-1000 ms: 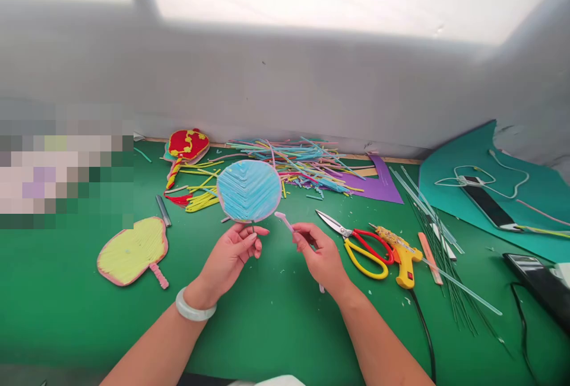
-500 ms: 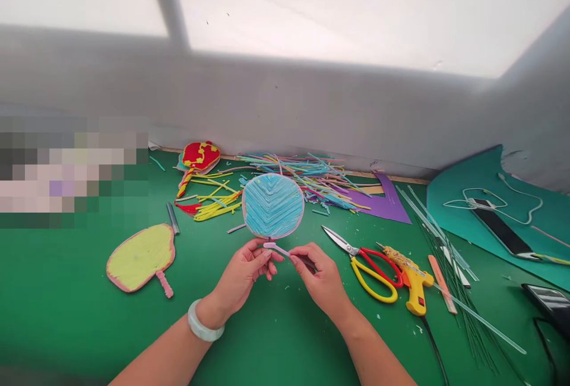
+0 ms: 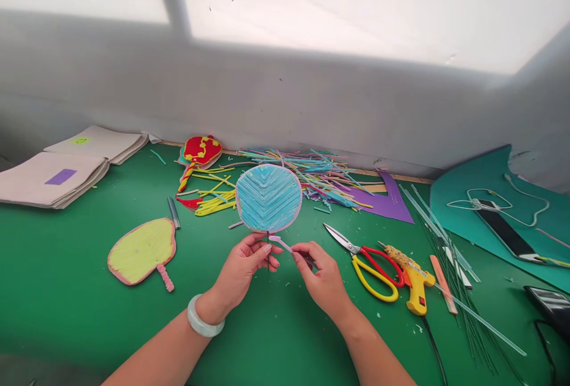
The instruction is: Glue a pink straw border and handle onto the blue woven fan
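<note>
My left hand [image 3: 249, 264] pinches the thin dark stem of a round fan [image 3: 269, 199], which is held upright. Light-blue pipe cleaners in a V pattern cover its face, and a pink rim runs around it. Between the thumb and fingers of my right hand [image 3: 318, 270] is a pale pink-lilac pipe cleaner [image 3: 284, 243]. Its bent free end lies just right of the stem, below the fan; whether it touches the stem I cannot tell. A yellow-green fan [image 3: 145, 252] with a pink edge and short pink handle lies flat left of my left hand.
Red-and-yellow scissors [image 3: 374, 273] and a yellow glue gun [image 3: 417, 285] lie on the right, near green wires [image 3: 467, 315] and clear glue sticks. Loose pipe cleaners [image 3: 307, 172] are heaped behind. A red fan [image 3: 202, 149], books [image 3: 53, 181] and a phone [image 3: 503, 228] lie farther out.
The blue fan has shifted slightly left and up. The pipe cleaner's bent end has moved from in front of the stem to its right, uncovering more stem. Books on the left show clearly now.
</note>
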A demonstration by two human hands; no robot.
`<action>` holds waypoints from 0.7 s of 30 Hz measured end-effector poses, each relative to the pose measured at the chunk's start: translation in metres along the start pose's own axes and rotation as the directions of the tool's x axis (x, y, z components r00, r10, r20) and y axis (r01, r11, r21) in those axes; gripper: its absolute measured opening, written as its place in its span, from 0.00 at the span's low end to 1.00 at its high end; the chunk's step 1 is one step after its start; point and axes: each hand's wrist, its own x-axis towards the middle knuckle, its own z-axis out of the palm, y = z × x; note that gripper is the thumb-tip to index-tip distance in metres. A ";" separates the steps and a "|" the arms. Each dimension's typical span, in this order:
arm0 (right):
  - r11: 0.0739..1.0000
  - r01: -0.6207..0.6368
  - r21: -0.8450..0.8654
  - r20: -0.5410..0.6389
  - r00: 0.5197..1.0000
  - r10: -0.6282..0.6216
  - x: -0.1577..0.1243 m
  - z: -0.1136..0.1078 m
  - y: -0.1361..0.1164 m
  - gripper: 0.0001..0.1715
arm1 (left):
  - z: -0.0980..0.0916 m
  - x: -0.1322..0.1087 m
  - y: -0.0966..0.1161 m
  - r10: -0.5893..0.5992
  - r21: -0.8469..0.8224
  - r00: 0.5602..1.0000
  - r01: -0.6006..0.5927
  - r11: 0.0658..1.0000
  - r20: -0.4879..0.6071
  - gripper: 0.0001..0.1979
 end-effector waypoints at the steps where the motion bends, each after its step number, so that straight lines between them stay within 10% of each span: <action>1: 1.000 -0.001 -0.004 -0.007 1.000 0.001 0.000 0.000 0.000 0.11 | 0.000 0.000 0.001 0.005 0.002 1.000 -0.005 1.000 -0.011 0.21; 21: 1.000 0.002 -0.017 -0.032 0.999 -0.003 0.000 0.002 -0.001 0.11 | -0.001 0.001 -0.001 0.026 0.045 1.000 -0.026 0.999 -0.003 0.23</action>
